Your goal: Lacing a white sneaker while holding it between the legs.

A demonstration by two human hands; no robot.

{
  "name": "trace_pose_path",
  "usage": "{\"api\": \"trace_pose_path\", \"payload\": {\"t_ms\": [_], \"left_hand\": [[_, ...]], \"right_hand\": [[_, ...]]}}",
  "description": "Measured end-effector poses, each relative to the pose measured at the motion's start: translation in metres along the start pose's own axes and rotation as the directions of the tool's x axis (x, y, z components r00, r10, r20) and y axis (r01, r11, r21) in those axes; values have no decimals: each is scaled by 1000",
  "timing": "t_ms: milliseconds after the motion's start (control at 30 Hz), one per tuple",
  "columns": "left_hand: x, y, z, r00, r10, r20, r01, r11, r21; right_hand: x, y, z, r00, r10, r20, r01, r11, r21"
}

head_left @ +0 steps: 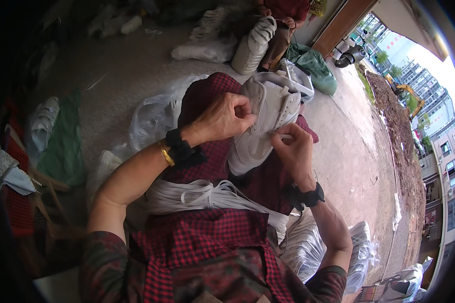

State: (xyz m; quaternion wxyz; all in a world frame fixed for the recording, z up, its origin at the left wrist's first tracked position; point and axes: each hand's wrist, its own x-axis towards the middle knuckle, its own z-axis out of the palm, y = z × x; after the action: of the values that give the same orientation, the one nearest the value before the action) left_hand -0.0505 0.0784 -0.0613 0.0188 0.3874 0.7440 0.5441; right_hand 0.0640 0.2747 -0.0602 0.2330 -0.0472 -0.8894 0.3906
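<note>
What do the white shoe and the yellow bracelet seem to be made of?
White shoe: probably matte mesh with smoother synthetic or leather panels; its side looks finely textured. Yellow bracelet: likely polished metal, judging by its bright shine; whether gold is unclear.

Daylight enters at right — sky [452, 76] glaring, floor [338, 151] pale — while the left lies dim; buildings [429, 88] curve near the dark rim.

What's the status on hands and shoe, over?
Left hand at left of shoe, grip unclear. Right hand pinching white lace. Shoe over lap, opening at far end. Lace bundle nearby, not blocking.
</note>
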Motion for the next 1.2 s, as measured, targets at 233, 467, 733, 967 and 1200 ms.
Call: {"api": "trace_pose_path", "payload": {"t_ms": [233,467,733,967,1200], "left_hand": [[2,-2,0,1000,13,-28,-14,1000,-3],[3,-8,4,999,14,-42,-13,999,38],[-1,-9,10,991,93,-100,-87,994,67],[-1,-7,11,991,86,-99,-79,994,74],[-6,-13,9,990,96,-107,-95,995,13]], "right_hand": [[-2,-8,5,998,-19,-52,15,998,-66],[-5,2,3,982,22,190,-92,926,366],[0,-16,-7,995,-86,48,92,986,-138],[4,-38,1,994,19,105,-2,988,-154],[1,-35,1,918,-376,127,396,843,-364]]}}
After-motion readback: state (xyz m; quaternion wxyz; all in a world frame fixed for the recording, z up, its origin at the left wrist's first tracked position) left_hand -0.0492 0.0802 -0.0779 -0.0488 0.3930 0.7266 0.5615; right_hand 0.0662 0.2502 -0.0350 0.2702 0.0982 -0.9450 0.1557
